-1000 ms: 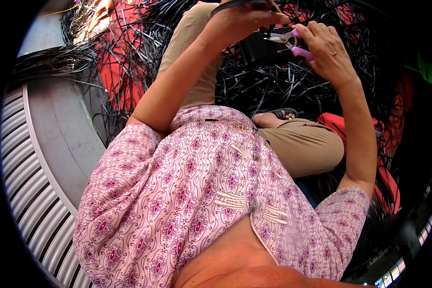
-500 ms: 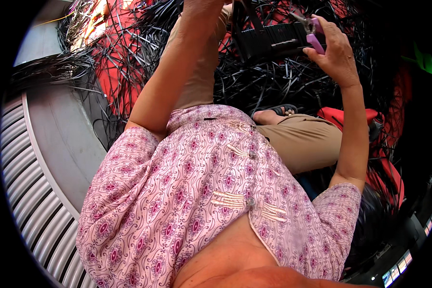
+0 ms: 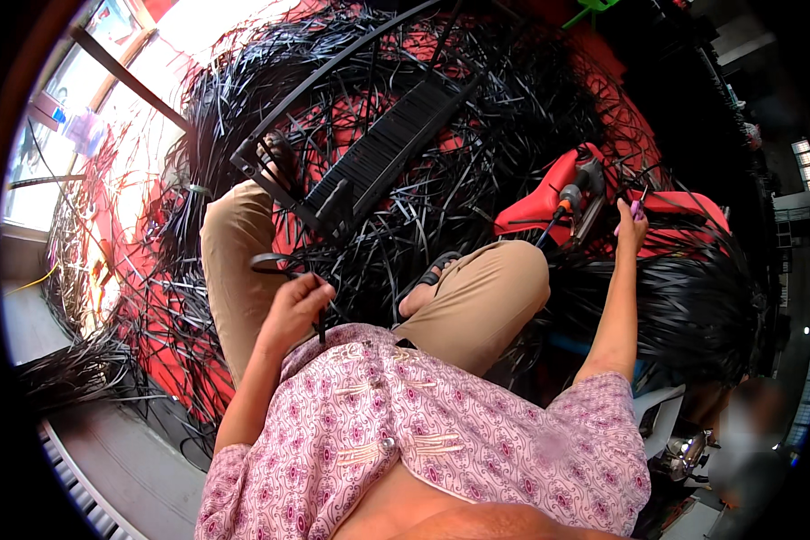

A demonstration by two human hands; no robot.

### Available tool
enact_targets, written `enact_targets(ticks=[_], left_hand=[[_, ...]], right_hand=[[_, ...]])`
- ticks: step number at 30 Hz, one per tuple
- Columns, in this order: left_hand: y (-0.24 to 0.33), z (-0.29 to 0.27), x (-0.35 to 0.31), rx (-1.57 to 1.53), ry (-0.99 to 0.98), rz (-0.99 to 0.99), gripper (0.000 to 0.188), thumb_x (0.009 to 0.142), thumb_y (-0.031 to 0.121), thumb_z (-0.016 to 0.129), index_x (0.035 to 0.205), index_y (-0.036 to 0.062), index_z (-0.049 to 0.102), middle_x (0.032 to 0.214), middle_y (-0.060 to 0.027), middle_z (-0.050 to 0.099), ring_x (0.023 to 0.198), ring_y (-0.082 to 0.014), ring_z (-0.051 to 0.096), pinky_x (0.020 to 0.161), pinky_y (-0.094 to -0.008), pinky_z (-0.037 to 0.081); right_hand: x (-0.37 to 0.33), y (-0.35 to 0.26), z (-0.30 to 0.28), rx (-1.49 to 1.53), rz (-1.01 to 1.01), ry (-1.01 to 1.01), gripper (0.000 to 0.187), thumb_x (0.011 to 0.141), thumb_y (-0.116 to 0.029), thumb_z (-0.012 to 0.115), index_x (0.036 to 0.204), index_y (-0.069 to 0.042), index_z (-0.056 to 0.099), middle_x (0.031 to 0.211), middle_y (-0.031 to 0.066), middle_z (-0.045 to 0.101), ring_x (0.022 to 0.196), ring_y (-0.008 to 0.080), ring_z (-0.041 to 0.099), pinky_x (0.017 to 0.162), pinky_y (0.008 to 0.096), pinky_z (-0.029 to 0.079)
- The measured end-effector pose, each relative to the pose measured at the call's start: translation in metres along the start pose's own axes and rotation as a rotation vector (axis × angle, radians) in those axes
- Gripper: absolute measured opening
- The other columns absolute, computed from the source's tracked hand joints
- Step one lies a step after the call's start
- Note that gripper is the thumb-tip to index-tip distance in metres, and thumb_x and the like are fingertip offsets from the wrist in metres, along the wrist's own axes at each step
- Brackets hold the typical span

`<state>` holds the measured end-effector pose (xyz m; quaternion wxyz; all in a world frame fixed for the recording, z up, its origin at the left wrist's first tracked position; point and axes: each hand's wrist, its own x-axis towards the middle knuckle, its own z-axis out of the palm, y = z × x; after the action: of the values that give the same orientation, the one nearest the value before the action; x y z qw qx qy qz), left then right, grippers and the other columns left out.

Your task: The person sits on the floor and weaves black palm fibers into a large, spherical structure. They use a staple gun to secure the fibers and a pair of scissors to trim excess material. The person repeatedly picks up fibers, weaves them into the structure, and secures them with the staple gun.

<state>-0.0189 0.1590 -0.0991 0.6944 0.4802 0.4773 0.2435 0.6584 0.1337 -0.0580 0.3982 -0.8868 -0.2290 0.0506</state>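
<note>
Near my lap, my left hand [image 3: 297, 310] is closed on a flat black strip [image 3: 274, 261], whose upper end curls over and whose lower end hangs by my shirt. Out to the right, my right hand [image 3: 632, 232] is wrapped around purple-handled snips [image 3: 637, 211], held above red material and black strips. Ahead of me stands a black frame [image 3: 297, 112], with closely woven black strips [image 3: 382, 153] across part of it. One foot shows beside its left end.
Tangled black strips [image 3: 504, 144] cover much of the red floor [image 3: 175, 360]. A red stool-like piece [image 3: 540, 198] lies at right with a black-and-orange power tool [image 3: 567, 196] on it. Bundled strips [image 3: 693, 306] lie farther right. A grey ledge [image 3: 135, 459] borders my left.
My left hand has come down from the frame toward my lap, now with a strip showing in it. My right hand has moved with the snips to over the red material. The view has shifted.
</note>
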Motion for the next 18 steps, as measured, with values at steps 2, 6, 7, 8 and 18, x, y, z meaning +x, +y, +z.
enact_targets(ticks=[2, 6, 7, 8, 18], left_hand=[[0.025, 0.03, -0.007, 0.223, -0.119, -0.031, 0.027, 0.098, 0.025, 0.061, 0.088, -0.0004, 0.061, 0.073, -0.0009, 0.058, 0.068, -0.0079, 0.053, 0.059, -0.0272, 0.043], [0.05, 0.056, 0.001, 0.505, -0.378, -0.027, 0.028, 0.096, 0.026, 0.058, 0.097, -0.0012, 0.063, 0.08, -0.012, 0.066, 0.073, -0.0199, 0.062, 0.067, -0.034, 0.049], [0.046, 0.059, 0.007, 0.555, -0.442, 0.066, 0.027, 0.096, 0.026, 0.057, 0.099, -0.0004, 0.063, 0.082, -0.0138, 0.067, 0.075, -0.0237, 0.064, 0.068, -0.0354, 0.05], [0.043, 0.063, 0.01, 0.606, -0.483, 0.151, 0.027, 0.095, 0.026, 0.057, 0.1, 0.0005, 0.064, 0.085, -0.0156, 0.068, 0.077, -0.0276, 0.065, 0.069, -0.0367, 0.051], [0.054, 0.094, 0.004, 0.95, -0.417, 1.006, 0.017, 0.081, 0.013, 0.059, 0.091, 0.0007, 0.064, 0.072, -0.0148, 0.065, 0.064, -0.0331, 0.065, 0.056, -0.0457, 0.051]], right_hand=[[0.003, 0.003, -0.013, -0.16, 0.067, -0.029, 0.091, 0.068, -0.062, 0.076, 0.121, 0.008, 0.055, 0.101, 0.0198, 0.063, 0.086, 0.029, 0.06, 0.078, 0.038, 0.045], [-0.03, -0.043, -0.009, -0.305, -0.207, 0.137, 0.103, 0.074, -0.064, 0.072, 0.142, 0.006, 0.041, 0.144, 0.0293, 0.043, 0.133, 0.0412, 0.042, 0.109, 0.0481, 0.035], [-0.041, -0.056, 0.0, -0.231, -0.402, 0.132, 0.089, 0.082, -0.055, 0.07, 0.142, 0.005, 0.042, 0.141, 0.0301, 0.044, 0.132, 0.0403, 0.043, 0.109, 0.0466, 0.035], [-0.073, -0.088, 0.016, -0.136, -0.542, 0.045, 0.076, 0.087, -0.04, 0.07, 0.141, 0.005, 0.042, 0.139, 0.0278, 0.048, 0.125, 0.0354, 0.051, 0.104, 0.0416, 0.041], [-0.358, -0.208, 0.056, 0.404, -1.096, -1.247, 0.05, 0.093, -0.031, 0.066, 0.131, -0.001, 0.053, 0.119, 0.0173, 0.062, 0.104, 0.0289, 0.065, 0.084, 0.0372, 0.054]])
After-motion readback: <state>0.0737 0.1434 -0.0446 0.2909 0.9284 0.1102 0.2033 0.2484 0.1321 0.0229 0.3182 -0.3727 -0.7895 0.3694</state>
